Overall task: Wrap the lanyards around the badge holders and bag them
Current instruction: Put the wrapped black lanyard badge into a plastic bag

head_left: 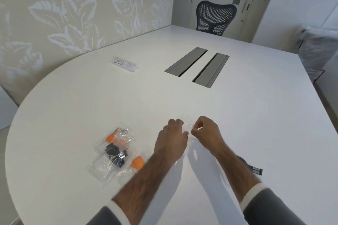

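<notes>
Both your hands meet over the white table (pixel 237 115): your left hand (pixel 173 139) has its fingers curled down on a clear plastic bag (pixel 188 124), and your right hand (pixel 204 129) pinches the same film between thumb and fingertips. You seem to be working the mouth of an empty bag open. To your left lie filled bags (pixel 115 153) holding orange and black lanyards with their clips. Just behind your right forearm a dark strap end (pixel 256 170) shows, likely the next lanyard, though most of it is hidden. Next you need the two film layers parted wide enough to take a wrapped badge holder; thin film clings, so slide the layers apart rather than tug
</notes>
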